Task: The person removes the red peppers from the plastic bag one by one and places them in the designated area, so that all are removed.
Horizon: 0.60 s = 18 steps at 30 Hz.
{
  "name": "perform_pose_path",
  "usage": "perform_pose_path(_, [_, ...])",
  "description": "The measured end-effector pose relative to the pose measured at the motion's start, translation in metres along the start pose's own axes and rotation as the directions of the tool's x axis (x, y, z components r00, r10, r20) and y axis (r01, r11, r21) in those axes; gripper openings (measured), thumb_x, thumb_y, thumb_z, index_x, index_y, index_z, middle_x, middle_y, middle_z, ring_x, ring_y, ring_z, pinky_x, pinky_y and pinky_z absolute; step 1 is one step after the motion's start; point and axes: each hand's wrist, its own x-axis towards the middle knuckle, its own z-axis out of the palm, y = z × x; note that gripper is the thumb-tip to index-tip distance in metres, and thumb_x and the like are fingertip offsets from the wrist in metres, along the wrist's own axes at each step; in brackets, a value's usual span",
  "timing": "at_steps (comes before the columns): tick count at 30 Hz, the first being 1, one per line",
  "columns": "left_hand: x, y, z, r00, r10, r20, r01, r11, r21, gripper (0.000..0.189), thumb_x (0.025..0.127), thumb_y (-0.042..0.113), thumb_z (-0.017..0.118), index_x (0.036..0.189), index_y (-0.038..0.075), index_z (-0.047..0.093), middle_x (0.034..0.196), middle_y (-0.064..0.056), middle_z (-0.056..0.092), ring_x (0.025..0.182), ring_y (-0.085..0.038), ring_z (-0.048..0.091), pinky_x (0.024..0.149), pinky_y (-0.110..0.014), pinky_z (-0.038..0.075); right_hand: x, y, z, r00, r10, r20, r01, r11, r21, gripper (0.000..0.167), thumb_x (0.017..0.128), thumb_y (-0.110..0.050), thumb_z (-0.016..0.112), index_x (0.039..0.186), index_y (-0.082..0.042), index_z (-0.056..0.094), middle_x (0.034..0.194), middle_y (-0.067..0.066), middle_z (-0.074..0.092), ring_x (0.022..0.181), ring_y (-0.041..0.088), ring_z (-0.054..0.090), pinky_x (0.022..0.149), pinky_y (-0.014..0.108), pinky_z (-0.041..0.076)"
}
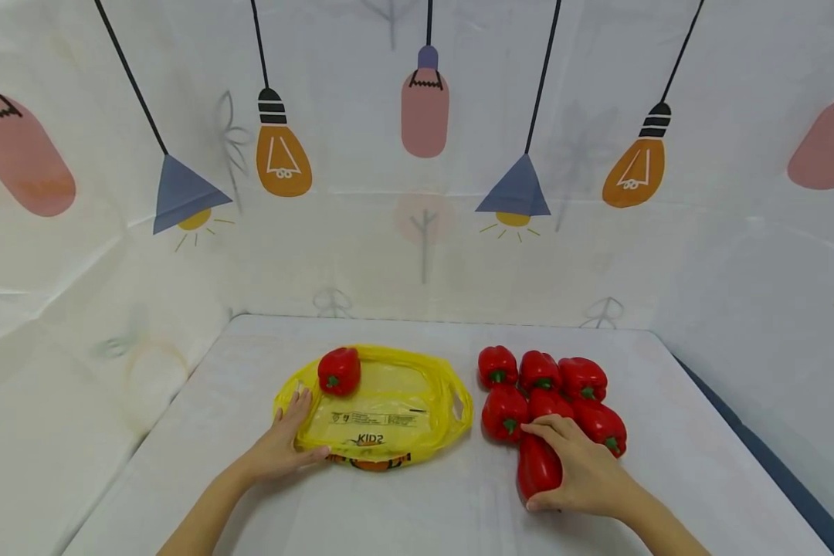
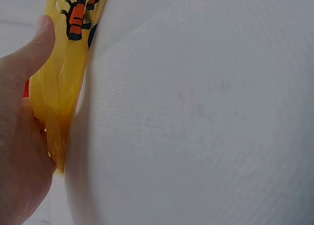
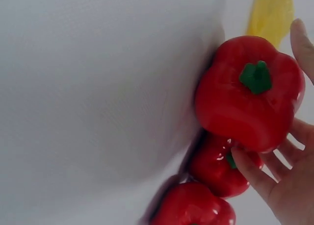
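Observation:
A yellow plastic bag (image 1: 382,378) lies on the white table, its mouth spread wide and dark print along the near side. One red bell pepper (image 1: 339,372) sits in it at the back left. My left hand (image 1: 285,444) is at the bag's left edge, fingers and thumb extended against the plastic (image 2: 64,78). At the right, my right hand (image 1: 584,467) holds the nearest bell pepper (image 1: 538,467), thumb on the near side and fingers on the far side. The right wrist view shows this pepper's green stem (image 3: 256,78) facing the camera.
Several more red bell peppers (image 1: 498,366) stand close together just beyond my right hand, in two rows. White sheeting (image 1: 424,255) printed with lamps rises behind the table. A dark blue strip (image 1: 757,448) runs along the table's right side.

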Motion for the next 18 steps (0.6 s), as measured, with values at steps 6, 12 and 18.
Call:
perform_pose_path(6, [0.0, -0.001, 0.0, 1.0, 0.007, -0.004, -0.007, 1.0, 0.003, 0.107, 0.081, 0.047, 0.072, 0.148, -0.012, 0.014, 0.155, -0.029, 0.011, 0.143, -0.044, 0.002, 0.111, -0.064, 0.002, 0.0, -0.006, -0.013, 0.998, 0.021, -0.052, -0.022, 1.0, -0.016, 0.085, 0.056, -0.062, 0.084, 0.127, -0.022, 0.058, 0.123, -0.004, 0.051, 0.112, 0.019, 0.047, 0.063, 0.039, 0.058])
perform_pose_path(12, [0.0, 0.0, -0.001, 1.0, 0.007, 0.002, -0.007, 1.0, 0.008, 0.107, 0.081, 0.047, 0.073, 0.148, -0.012, 0.014, 0.155, -0.029, 0.011, 0.143, -0.044, 0.002, 0.111, -0.064, 0.001, 0.003, -0.01, -0.026, 0.987, -0.055, -0.148, 0.055, 0.998, -0.007, 0.083, 0.06, -0.057, 0.085, 0.128, -0.019, 0.057, 0.123, -0.001, 0.053, 0.107, 0.019, 0.051, 0.061, 0.032, 0.058])
perform_pose_path(18, [0.0, 0.002, -0.002, 1.0, 0.008, 0.002, -0.008, 1.0, 0.013, 0.107, 0.081, 0.046, 0.073, 0.148, -0.012, 0.014, 0.155, -0.028, 0.01, 0.143, -0.044, 0.002, 0.111, -0.064, 0.001, 0.009, -0.021, -0.035, 0.972, -0.091, -0.219, 0.106, 0.993, 0.059, 0.085, 0.06, -0.052, 0.088, 0.13, -0.022, 0.052, 0.125, -0.01, 0.052, 0.108, 0.018, 0.054, 0.067, 0.033, 0.058])
